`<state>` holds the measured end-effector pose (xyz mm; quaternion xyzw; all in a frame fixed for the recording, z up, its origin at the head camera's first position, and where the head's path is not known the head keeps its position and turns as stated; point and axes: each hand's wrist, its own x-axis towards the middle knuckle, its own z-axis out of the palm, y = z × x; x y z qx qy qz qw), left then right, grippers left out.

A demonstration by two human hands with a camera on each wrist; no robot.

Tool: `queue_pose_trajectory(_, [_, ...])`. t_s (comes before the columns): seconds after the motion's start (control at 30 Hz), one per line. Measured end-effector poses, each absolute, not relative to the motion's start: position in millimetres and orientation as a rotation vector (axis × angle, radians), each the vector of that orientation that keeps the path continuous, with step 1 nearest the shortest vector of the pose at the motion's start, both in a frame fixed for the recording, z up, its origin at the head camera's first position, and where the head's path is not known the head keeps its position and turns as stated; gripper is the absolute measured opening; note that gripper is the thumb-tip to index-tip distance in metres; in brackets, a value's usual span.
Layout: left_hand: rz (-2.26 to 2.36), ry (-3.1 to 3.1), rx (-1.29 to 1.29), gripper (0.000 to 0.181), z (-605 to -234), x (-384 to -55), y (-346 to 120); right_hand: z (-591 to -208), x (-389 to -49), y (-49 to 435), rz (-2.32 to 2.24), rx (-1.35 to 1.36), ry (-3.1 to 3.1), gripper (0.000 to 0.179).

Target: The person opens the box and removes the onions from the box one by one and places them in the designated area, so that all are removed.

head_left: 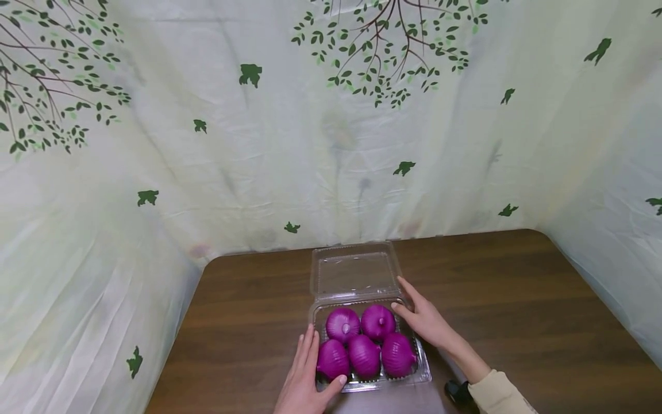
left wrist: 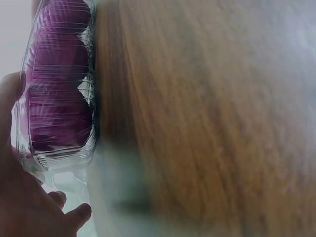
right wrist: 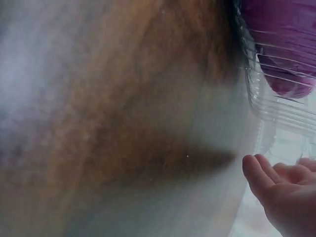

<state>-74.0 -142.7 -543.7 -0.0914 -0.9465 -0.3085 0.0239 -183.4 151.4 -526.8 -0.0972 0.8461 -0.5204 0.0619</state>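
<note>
- Left hand [head_left: 306, 374], its grip uncurled, lies with straight fingers along the left wall of a clear plastic tray [head_left: 385, 384], thumb at the near-left corner.
- Right hand [head_left: 429, 322], its grip likewise extended, is at the far-right corner, thumb by the rim, a fingertip beside the clear lid [head_left: 357, 273].
- Between the hands, five purple onions [head_left: 364, 356] sit in the tray, two behind three.
- Beyond the hinge, the lid lies folded back over the table [head_left: 248, 322], nearer the right hand; tray and lid together stretch away from the person.
</note>
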Motion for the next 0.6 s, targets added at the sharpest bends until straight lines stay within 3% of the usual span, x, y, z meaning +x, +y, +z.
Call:
queue_pose_trajectory(0.2, [-0.96, -2.941, -0.291, 0.101, -542, -74, -144, -524, -172, 156, -1.519, -0.27, 2.704, 0.07])
queue_pose_trajectory(0.6, [-0.947, -2.962, -0.286, 0.101, -538, -76, -146, -516, -134, 163, -1.388, -0.652, 2.908, 0.052])
